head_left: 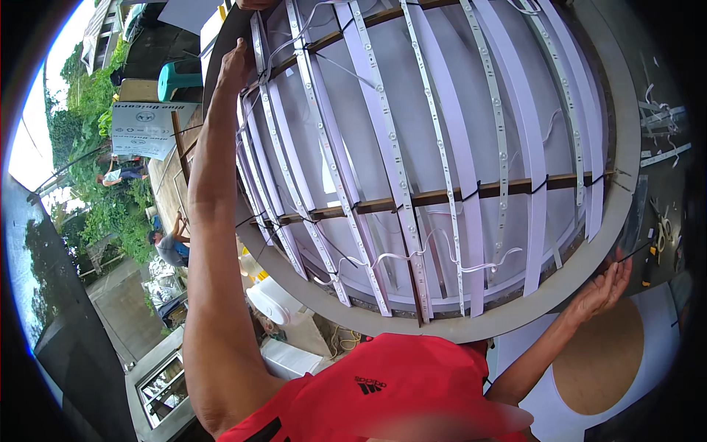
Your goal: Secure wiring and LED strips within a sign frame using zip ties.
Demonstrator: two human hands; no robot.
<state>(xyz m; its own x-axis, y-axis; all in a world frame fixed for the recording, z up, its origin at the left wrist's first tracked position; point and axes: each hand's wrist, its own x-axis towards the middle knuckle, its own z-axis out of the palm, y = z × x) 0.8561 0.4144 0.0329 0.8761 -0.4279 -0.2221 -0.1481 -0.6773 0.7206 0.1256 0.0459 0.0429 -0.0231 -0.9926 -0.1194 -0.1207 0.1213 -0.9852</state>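
Observation:
In front of me is a large round light frame (622, 103) with a grey rim. Rows of white LED strips (398, 166) on pale slats run across it, tied with black cable ties to two brown crossbars (434, 197). White wires (442, 239) trail loose near its lower edge. My left hand (234, 66) is at the rim's upper left, thumb showing and the other fingers mostly hidden; it appears to grip the rim. Beside the lower right rim, my right hand (602, 291) has curled fingers pinching a thin black cable tie (637, 252).
Scissors (660, 234) and strip offcuts (666, 155) lie on the dark surface at right. A brown disc (600, 353) rests on a white sheet below. At left are a teal stool (177, 79), a printed board (151, 129) and a person (171, 247). Skin shows at the top edge, its owner unclear.

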